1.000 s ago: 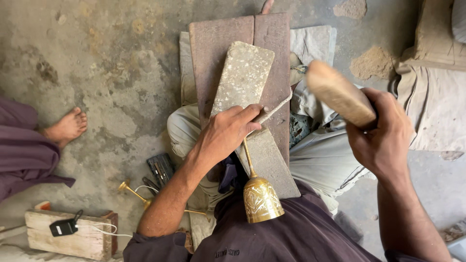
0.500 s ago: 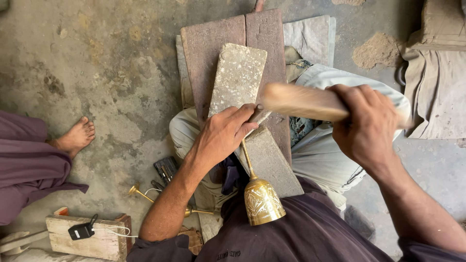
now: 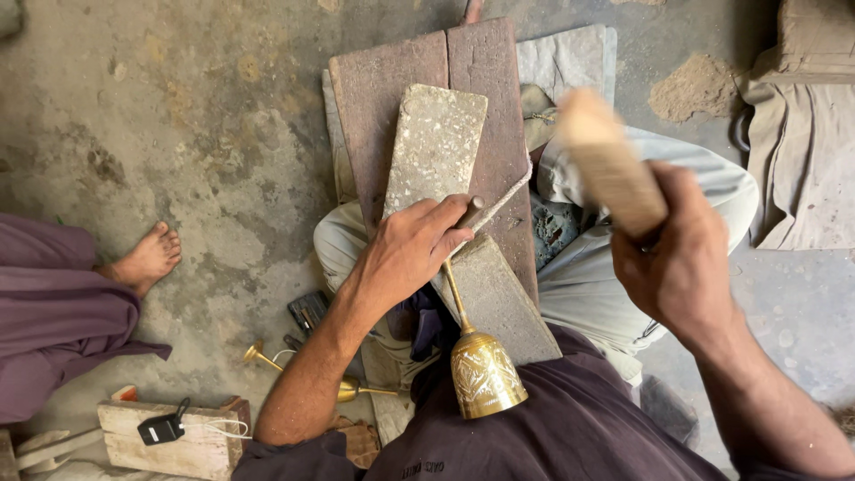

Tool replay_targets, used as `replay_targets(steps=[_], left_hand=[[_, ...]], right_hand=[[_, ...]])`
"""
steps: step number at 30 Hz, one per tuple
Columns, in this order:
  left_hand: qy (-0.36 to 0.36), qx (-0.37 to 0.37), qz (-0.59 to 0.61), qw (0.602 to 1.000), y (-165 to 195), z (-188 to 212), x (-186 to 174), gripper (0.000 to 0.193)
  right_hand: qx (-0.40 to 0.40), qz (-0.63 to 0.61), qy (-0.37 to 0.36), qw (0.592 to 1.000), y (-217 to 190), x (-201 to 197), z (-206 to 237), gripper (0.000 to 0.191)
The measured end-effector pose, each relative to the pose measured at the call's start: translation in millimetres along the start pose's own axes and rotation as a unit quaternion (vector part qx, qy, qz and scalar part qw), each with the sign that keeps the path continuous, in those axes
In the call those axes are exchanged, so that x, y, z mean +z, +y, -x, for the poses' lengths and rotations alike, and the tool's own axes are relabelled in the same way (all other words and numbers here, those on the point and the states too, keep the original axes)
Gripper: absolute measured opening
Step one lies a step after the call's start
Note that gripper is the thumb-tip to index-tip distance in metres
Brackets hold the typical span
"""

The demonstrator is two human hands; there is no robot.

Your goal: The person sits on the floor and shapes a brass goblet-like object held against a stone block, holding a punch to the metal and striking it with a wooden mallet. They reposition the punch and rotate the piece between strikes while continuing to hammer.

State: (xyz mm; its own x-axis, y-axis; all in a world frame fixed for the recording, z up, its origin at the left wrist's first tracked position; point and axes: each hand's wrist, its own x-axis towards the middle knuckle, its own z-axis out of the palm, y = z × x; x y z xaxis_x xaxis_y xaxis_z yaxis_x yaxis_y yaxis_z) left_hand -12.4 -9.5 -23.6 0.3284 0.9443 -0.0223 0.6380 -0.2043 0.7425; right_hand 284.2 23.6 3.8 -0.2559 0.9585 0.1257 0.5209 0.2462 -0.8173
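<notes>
My left hand [image 3: 414,249] grips a thin metal chisel [image 3: 500,201] and presses the stem of a brass goblet [image 3: 481,372] against a grey stone slab [image 3: 436,150]. The slab lies on a dark wooden board [image 3: 485,80] resting across my lap. The goblet's engraved cup points toward my body. My right hand [image 3: 681,258] holds a wooden mallet [image 3: 610,165] raised above and to the right of the chisel; the mallet is blurred.
Another person's bare foot [image 3: 142,260] and purple garment [image 3: 53,312] are at the left. A second brass goblet [image 3: 307,374] lies on the concrete floor by small tools [image 3: 310,312]. A wooden block [image 3: 174,438] with a black tag sits lower left. Cloth [image 3: 802,151] lies at right.
The mallet came down onto the chisel half a second ago and has now lifted back up to the right. My left hand kept its grip on the chisel and goblet stem.
</notes>
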Motion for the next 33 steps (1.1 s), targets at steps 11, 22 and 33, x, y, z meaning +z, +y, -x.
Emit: replay_targets(steps=[11, 22, 33], left_hand=[[-0.036, 0.001, 0.004, 0.999, -0.6, -4.9, -8.6, 0.032], [-0.112, -0.022, 0.006, 0.993, 2.7, -32.4, -9.0, 0.028], [0.027, -0.016, 0.049, 0.998, -0.3, 1.1, -6.5, 0.036]], right_hand=[[0.016, 0.223, -0.020, 0.975, -7.9, 4.6, 10.4, 0.039], [0.186, -0.119, 0.111, 0.969, 13.1, 15.9, 34.2, 0.038], [0.105, 0.216, 0.022, 0.971, 24.8, 9.4, 23.9, 0.041]])
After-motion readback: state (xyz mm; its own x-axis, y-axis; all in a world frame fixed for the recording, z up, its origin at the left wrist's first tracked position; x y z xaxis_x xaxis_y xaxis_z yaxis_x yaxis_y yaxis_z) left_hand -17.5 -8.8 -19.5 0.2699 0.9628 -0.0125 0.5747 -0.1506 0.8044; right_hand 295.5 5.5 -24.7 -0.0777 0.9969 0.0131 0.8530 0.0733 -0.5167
